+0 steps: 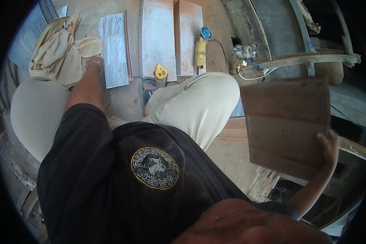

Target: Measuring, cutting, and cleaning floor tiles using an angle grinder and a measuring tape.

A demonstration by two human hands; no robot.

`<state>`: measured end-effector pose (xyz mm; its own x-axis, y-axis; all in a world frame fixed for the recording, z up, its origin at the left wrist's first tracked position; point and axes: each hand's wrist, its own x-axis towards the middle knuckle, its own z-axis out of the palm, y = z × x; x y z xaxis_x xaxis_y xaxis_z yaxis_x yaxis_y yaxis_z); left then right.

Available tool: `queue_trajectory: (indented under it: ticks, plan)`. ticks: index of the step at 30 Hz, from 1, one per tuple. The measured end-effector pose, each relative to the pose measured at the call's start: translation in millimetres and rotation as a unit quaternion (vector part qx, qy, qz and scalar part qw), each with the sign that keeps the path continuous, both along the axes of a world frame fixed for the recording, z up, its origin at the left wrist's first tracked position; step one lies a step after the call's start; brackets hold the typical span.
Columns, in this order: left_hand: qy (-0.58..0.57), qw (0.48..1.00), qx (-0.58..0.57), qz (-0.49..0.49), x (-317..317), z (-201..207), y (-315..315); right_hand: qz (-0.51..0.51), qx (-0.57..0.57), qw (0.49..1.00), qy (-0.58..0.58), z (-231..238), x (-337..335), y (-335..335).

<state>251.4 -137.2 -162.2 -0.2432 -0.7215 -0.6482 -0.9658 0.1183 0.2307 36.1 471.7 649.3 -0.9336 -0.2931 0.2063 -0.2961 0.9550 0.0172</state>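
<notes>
Out to my right, my right hand (330, 148) grips the edge of a flat, squarish brown ribbed tile (286, 122), holding it raised and tilted. The thumb lies on the face of the tile; the other fingers are partly behind it. My left arm reaches forward past my knee, a chain bracelet at the wrist. My left hand (94, 61) is mostly hidden at a tan cloth (55, 57), so its fingers do not show. Close by on the right of that wrist lie grey wood-grain planks (114, 49).
Two dusty slabs, one pale (157, 36) and one reddish-white (187, 53), lie ahead. A yellow tape measure (160, 72) and a corded yellow angle grinder (200, 51) with a blue disc rest on them. Wooden framing (309, 60) and a power cord stand at the right.
</notes>
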Motion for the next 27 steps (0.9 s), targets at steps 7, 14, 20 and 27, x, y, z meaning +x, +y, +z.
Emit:
queue_trajectory:
  ticks: [7, 14, 20, 27]
  plan:
    - [0.035, 0.989, -0.013, 0.146, -14, 58, 33, 0.227, 0.039, 0.962, -0.147, 3, -115, -159]
    - [0.089, 0.970, -0.017, 0.227, 13, 74, 21, 0.387, 0.144, 0.911, 0.027, -134, -224, -359]
    - [0.076, 0.946, -0.089, 0.303, 31, 101, 21, 0.395, 0.112, 0.911, 0.041, -290, -231, -466]
    - [0.045, 0.949, -0.061, 0.306, 61, 98, 9, 0.462, 0.093, 0.880, 0.052, -396, -170, -480]
